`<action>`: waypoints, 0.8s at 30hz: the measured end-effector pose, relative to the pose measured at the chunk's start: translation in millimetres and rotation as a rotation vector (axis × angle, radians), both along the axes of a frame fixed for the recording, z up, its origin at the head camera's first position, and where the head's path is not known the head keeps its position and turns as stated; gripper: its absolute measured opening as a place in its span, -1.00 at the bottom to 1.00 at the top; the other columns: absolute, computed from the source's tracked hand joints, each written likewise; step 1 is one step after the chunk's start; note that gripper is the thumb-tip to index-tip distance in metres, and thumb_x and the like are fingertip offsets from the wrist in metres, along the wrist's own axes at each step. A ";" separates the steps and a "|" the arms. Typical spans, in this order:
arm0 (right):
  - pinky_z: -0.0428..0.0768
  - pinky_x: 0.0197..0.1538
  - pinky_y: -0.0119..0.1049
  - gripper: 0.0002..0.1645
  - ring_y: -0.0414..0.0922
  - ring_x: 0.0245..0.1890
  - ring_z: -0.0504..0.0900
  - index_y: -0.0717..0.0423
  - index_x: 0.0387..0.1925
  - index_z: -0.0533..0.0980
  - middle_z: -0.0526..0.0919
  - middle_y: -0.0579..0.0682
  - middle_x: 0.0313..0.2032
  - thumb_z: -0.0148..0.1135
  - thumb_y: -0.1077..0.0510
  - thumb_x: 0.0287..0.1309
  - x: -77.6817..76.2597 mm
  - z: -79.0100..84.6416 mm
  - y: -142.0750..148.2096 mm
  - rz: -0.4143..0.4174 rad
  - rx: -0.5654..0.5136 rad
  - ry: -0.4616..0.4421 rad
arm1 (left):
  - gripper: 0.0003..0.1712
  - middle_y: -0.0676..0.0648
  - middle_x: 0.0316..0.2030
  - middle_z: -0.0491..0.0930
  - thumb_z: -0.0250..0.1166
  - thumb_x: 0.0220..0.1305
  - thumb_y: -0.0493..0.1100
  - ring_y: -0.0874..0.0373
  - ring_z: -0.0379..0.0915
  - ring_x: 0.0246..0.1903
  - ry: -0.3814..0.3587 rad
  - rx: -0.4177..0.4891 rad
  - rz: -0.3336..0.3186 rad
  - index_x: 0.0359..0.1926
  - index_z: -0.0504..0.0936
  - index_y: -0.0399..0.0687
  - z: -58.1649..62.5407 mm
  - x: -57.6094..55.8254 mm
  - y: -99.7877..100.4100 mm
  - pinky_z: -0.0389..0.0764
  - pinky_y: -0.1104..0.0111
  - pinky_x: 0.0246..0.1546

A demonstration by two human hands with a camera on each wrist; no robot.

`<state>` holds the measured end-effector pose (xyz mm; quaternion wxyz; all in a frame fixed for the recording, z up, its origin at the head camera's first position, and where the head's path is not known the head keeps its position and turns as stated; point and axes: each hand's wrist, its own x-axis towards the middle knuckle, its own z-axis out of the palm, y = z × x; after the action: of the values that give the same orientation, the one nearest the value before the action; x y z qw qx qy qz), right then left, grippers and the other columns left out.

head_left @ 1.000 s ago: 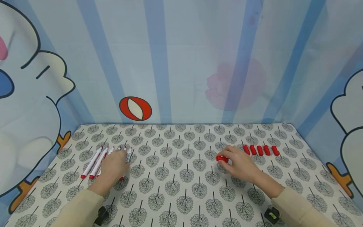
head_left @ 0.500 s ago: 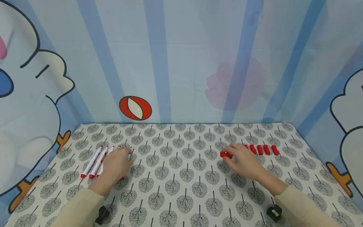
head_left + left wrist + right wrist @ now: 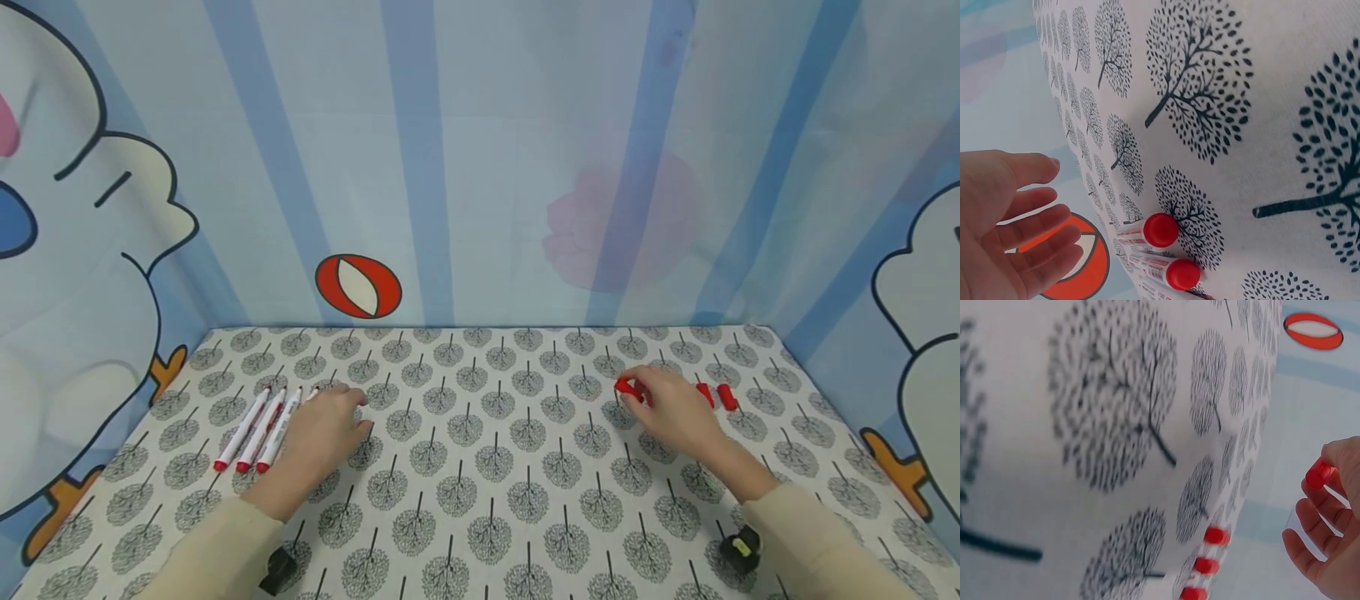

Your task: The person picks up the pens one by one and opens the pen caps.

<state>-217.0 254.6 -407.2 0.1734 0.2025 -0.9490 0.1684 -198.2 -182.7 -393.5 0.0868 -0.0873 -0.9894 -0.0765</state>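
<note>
My right hand pinches a short red marker cap between thumb and forefinger, above the table's right side. In the right wrist view the held cap points away from the thumb, and the other fingers are loosely bent. Further right lie more red caps in a row, partly behind that hand. On the left, my left hand hovers over a row of white markers with red ends, hiding some of them. Its fingers are relaxed and hold nothing. The markers' far tips look thin and red.
A white cloth with printed trees covers the table. Behind it hangs a blue striped curtain with cartoon figures and a red oval. Dark wrist devices sit by both sleeves.
My right hand has moved right and slightly away from me with the cap, covering more of the row. My left hand has shifted a little right and away, uncovering more of a marker.
</note>
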 end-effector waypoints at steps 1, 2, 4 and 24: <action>0.35 -0.59 -0.43 -0.73 -0.25 -0.56 0.43 0.15 -0.14 0.53 0.54 -0.09 -0.48 0.23 0.19 0.06 -1.5 0.3 3.5 -0.012 -0.003 -0.006 | -0.65 -0.15 -0.20 0.59 0.37 0.01 -0.09 -0.03 0.54 -0.38 -0.003 -0.002 0.000 -0.15 0.62 -0.13 0.5 0.5 0.8 0.55 0.22 -0.53; 0.35 -0.59 -0.42 -0.73 -0.25 -0.57 0.41 0.15 -0.14 0.53 0.54 -0.08 -0.49 0.22 0.19 0.07 -2.8 0.7 7.1 -0.026 -0.012 -0.016 | -0.65 -0.15 -0.19 0.59 0.37 0.01 -0.10 -0.03 0.54 -0.37 -0.003 -0.005 -0.002 -0.15 0.62 -0.12 0.6 0.5 1.5 0.55 0.23 -0.54; 0.37 -0.58 -0.40 -0.73 -0.23 -0.56 0.44 0.17 -0.14 0.52 0.56 -0.05 -0.47 0.21 0.18 0.09 -4.8 1.3 15.0 -0.057 -0.024 -0.030 | -0.64 -0.15 -0.17 0.58 0.37 0.01 -0.09 -0.04 0.54 -0.33 -0.003 -0.008 -0.006 -0.14 0.62 -0.11 0.9 0.8 2.9 0.55 0.23 -0.53; 0.36 -0.65 -0.28 -0.53 -0.12 -0.64 0.46 0.41 -0.01 0.37 0.54 0.32 -0.27 -0.01 0.07 0.24 -14.7 -2.1 96.3 -0.369 -0.093 -0.254 | -0.68 -0.06 -0.21 0.60 0.38 -0.02 -0.10 -0.01 0.53 -0.27 0.072 -0.009 -0.111 -0.19 0.63 -0.07 0.3 5.1 10.8 0.57 0.25 -0.47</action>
<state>-231.7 350.9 -409.3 0.0893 -0.0054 -0.9754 0.2016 -193.1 -171.9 -393.2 0.1174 -0.1453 -0.9796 -0.0735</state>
